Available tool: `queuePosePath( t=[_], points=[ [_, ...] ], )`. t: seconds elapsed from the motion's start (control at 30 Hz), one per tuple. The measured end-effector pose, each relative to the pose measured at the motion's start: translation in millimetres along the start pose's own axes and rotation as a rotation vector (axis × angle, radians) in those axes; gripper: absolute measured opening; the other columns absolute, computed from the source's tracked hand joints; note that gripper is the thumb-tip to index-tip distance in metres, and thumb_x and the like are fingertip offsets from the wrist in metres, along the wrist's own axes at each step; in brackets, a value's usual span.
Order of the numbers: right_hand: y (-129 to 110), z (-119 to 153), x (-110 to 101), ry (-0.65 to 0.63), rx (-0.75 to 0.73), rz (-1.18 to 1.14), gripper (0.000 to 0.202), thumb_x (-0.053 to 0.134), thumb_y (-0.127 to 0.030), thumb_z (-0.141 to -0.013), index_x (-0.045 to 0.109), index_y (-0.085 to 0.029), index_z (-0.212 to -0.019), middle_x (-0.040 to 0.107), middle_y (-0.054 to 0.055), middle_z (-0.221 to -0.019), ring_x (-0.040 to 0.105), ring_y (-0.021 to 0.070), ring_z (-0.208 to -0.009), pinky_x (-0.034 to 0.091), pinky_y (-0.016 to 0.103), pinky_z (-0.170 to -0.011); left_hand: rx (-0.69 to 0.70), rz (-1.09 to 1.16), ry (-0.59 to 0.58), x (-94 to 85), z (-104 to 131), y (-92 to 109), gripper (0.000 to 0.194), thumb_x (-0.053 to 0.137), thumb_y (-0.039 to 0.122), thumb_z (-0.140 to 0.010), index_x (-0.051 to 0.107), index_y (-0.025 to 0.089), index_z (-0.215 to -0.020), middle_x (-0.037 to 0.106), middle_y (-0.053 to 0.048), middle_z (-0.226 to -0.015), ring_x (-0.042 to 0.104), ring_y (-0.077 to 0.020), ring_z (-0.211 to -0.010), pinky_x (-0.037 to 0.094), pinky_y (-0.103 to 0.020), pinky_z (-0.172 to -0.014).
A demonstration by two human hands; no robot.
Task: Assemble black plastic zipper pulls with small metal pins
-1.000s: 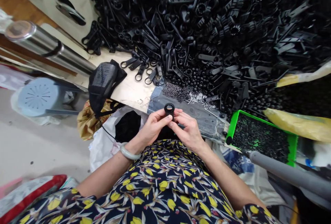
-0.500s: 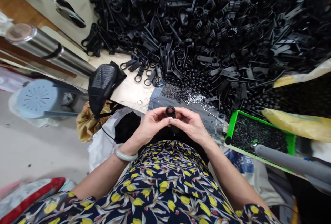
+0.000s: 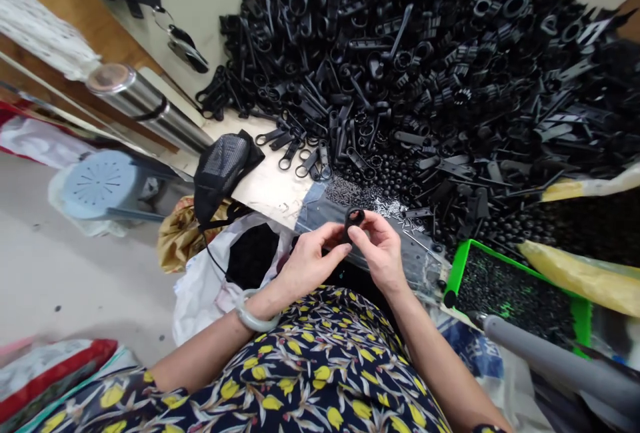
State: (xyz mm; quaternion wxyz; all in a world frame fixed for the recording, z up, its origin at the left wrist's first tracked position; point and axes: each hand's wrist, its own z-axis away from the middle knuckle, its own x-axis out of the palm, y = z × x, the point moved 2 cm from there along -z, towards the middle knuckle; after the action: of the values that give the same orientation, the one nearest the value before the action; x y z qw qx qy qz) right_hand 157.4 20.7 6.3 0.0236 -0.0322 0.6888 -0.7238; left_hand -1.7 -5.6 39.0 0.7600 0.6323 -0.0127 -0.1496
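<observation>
And the thumbs have parted! Half a second ago they met over the black ring piece (image 3: pixel 349 225); now the right hand (image 3: pixel 383 251) has its thumb up on the ring while the left thumb sits lower, and the ring leans between them. That looks like a turn in the fingers, the handling not finished. The right hand pinches it, thumb against fingers; the left hand (image 3: pixel 319 254) closes on its lower left side, fingertips partly hidden. The piece is held above the worktop's (image 3: pixel 265 187) near edge, just short of the silver pins (image 3: pixel 393 209).
</observation>
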Motion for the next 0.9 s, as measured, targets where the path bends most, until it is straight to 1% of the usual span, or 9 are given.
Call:
queuePosePath(
  t=[0.03,0.1,0.23,0.47,0.57,0.63,0.7,0.83,0.9],
  points=[
    [-0.6,-1.3,-1.1,-0.014,-0.007,0.014,0.030,0.078,-0.047,-0.089,0.074,-0.026,-0.110,0.071,0.005,-0.113,0.065,0.0208,-0.107,0.054,0.035,-0.097,0.025,-0.106,0.020,-1.4,-0.8,3.3,0.010,0.062,0.026,-0.095,0.066,0.017,-0.091,0.067,-0.001,-0.083,0.059,-0.0142,-0.076,0.047,-0.027,-0.073],
    [-1.7,-3.4,-2.2,-0.090,0.056,-0.033,0.036,0.077,-0.050,-0.089,0.073,-0.026,-0.115,0.071,0.008,-0.125,0.065,0.0234,-0.117,0.054,0.038,-0.103,0.073,-0.254,0.054,-3.0,-1.2,7.6,0.024,0.060,0.027,-0.096,0.058,0.018,-0.074,0.057,0.002,-0.069,0.048,-0.0120,-0.065,0.040,-0.026,-0.065],
    [-4.5,-4.1,3.3,-0.277,0.267,-0.247,0.045,0.072,-0.053,-0.093,0.068,-0.023,-0.126,0.077,0.011,-0.118,0.074,0.0232,-0.106,0.057,0.044,-0.103,0.122,-0.307,0.100,-1.8,0.3,8.8,0.028,0.056,0.028,-0.098,0.054,0.019,-0.072,0.056,0.002,-0.068,0.046,-0.0125,-0.063,0.037,-0.026,-0.063],
    [-2.9,-3.7,20.7,-0.110,0.151,-0.173,0.037,0.069,-0.055,-0.094,0.068,-0.023,-0.112,0.080,0.008,-0.105,0.077,0.0242,-0.099,0.063,0.038,-0.090,0.170,-0.287,0.159,0.8,-3.7,-5.9,0.020,0.052,0.028,-0.102,0.067,0.019,-0.093,0.070,-0.006,-0.089,0.063,-0.0179,-0.077,0.050,-0.030,-0.078],
    [-9.3,3.4,8.4,-0.120,0.013,0.038,0.031,0.064,-0.049,-0.099,0.070,-0.024,-0.117,0.079,0.007,-0.112,0.076,0.0229,-0.101,0.061,0.038,-0.094,0.233,-0.204,0.065,1.5,-9.9,-20.4,0.024,0.051,0.030,-0.104,0.069,0.019,-0.117,0.074,-0.011,-0.113,0.069,-0.0226,-0.103,0.054,-0.035,-0.094],
    [-16.4,9.0,-8.8,-0.128,-0.167,0.280,0.026,0.063,-0.037,-0.101,0.070,-0.027,-0.123,0.077,0.006,-0.123,0.073,0.0225,-0.110,0.056,0.039,-0.102,0.315,-0.209,-0.017,0.1,-14.1,-27.9,0.031,0.056,0.030,-0.102,0.067,0.020,-0.130,0.065,-0.014,-0.141,0.060,-0.0270,-0.132,0.048,-0.043,-0.112],
    [-20.1,12.5,-27.1,-0.090,-0.356,0.562,0.029,0.063,-0.028,-0.101,0.069,-0.028,-0.129,0.076,0.006,-0.128,0.071,0.0228,-0.116,0.052,0.039,-0.103,0.355,-0.246,-0.028,-4.8,-17.9,-32.6,0.039,0.059,0.029,-0.101,0.063,0.022,-0.139,0.054,-0.014,-0.156,0.049,-0.0282,-0.146,0.038,-0.048,-0.122],
    [-3.4,8.3,-43.9,-0.056,-0.487,1.063,0.029,0.064,-0.023,-0.101,0.071,-0.026,-0.128,0.079,0.008,-0.111,0.070,0.0236,-0.101,0.044,0.042,-0.092,0.294,-0.288,0.206,-21.0,-30.5,-30.0,0.034,0.054,0.027,-0.103,0.066,0.023,-0.134,0.069,-0.010,-0.135,0.063,-0.0248,-0.126,0.048,-0.043,-0.111],
    [10.0,5.2,-40.7,-0.085,-0.496,1.193,0.027,0.065,-0.025,-0.101,0.071,-0.024,-0.127,0.079,0.008,-0.103,0.067,0.0230,-0.095,0.039,0.042,-0.089,0.352,-0.320,0.238,-22.7,-44.0,-19.9,0.027,0.054,0.027,-0.103,0.072,0.021,-0.122,0.073,-0.010,-0.121,0.067,-0.0237,-0.114,0.052,-0.040,-0.102]
  ],
)
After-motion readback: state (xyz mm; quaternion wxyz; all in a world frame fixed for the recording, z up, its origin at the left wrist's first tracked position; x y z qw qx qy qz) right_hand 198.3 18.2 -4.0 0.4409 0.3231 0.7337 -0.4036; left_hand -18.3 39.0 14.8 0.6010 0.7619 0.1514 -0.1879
